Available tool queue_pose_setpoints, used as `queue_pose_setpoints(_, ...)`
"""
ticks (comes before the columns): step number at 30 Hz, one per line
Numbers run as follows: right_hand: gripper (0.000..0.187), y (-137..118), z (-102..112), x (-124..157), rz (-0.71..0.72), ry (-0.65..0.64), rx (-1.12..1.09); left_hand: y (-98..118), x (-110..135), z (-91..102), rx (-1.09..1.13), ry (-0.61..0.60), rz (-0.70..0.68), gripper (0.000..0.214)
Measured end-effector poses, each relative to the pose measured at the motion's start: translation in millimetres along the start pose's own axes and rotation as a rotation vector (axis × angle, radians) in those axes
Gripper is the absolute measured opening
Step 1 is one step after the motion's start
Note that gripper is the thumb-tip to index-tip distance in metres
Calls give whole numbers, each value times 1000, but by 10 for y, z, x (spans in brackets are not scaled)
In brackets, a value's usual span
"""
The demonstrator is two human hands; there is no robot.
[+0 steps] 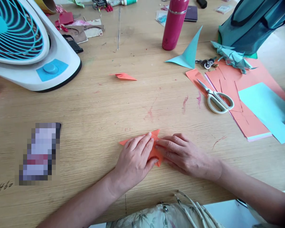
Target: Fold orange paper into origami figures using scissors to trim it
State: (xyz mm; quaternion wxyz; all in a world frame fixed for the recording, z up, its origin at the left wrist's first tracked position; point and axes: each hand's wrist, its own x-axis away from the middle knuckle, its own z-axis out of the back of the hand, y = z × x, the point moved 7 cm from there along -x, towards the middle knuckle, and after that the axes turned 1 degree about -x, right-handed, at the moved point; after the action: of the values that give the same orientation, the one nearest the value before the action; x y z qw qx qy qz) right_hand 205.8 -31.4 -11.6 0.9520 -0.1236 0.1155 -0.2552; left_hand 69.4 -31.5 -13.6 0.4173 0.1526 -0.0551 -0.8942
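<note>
A folded piece of orange paper (155, 153) lies on the table in front of me, with pointed corners sticking out at the left, top and bottom. My left hand (135, 153) holds it down from above, fingers stretched across it and thumb at its lower right edge. From the right, my right hand (184, 155) grips the same paper, its fingers held together and its fingertips close to the left hand's. Both hands cover much of the paper, so its full shape is hidden. Farther back lies a small folded orange paper piece (123, 76), apart from both hands.
White-handled scissors (219, 100) rest on orange sheets (254, 125) at the right, near a turquoise sheet (267, 107). Behind are a folded turquoise paper (186, 57), keys (206, 64), a pink bottle (174, 27) and a bag (249, 28). Leftward stand a fan (59, 57) and a blurred-out phone (40, 153).
</note>
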Motion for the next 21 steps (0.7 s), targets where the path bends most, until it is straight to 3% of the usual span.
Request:
queue_pose_setpoints(7, 47, -44, -43, -25, -13, 41, -45, -29, 10, 20, 75, 19, -28, 37)
queue_pose_setpoints(21, 45, -155, -48, -97, 7, 63, -53, -137, 42, 66, 177, 99, 53, 28)
